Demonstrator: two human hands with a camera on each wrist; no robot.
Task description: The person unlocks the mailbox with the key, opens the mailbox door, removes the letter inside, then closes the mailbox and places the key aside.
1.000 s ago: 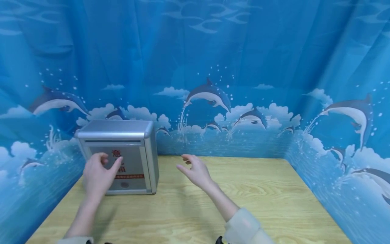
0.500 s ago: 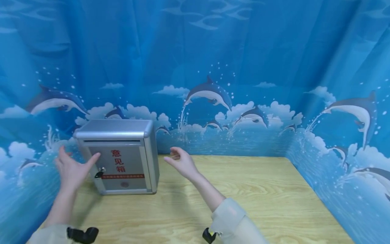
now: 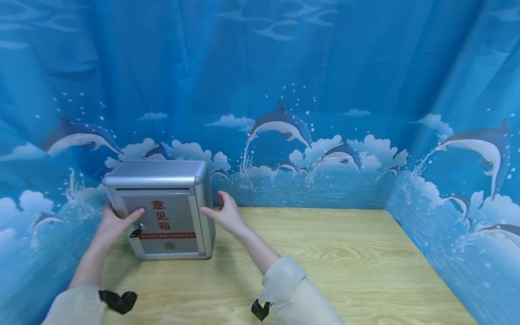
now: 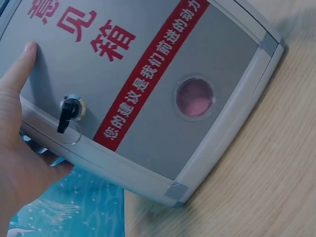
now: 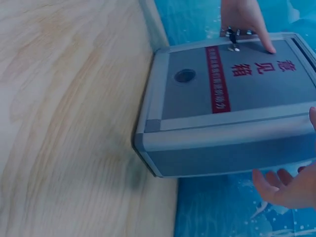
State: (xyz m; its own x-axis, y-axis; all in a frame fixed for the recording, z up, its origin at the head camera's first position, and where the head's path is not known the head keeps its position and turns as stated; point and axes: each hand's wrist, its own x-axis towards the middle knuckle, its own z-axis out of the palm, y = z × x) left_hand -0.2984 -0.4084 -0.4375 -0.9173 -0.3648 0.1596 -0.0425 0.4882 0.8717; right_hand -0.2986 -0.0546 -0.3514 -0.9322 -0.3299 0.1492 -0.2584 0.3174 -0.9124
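A silver metal suggestion box (image 3: 162,216) with red lettering and a slot near its top stands at the left of the wooden table. A key (image 4: 66,116) with a black head sits in the lock on its front. My left hand (image 3: 110,230) is at the box's left side, thumb stretched over the front and fingers beside the edge, partly hidden. In the left wrist view the thumb casts a shadow on the panel. My right hand (image 3: 227,217) is close to the right side, thumb near the front edge; in the right wrist view its loosely bent fingers (image 5: 266,185) are apart from the side.
The light wood table (image 3: 325,262) extends to the right of the box. A blue dolphin-print curtain (image 3: 260,90) encloses the back and both sides, close behind the box. Black wrist mounts (image 3: 118,301) stick out from the sleeves.
My left hand has moved from in front of the box out to its left, then in against that side. My right hand has come leftward to the box's right side. The box has not visibly moved.
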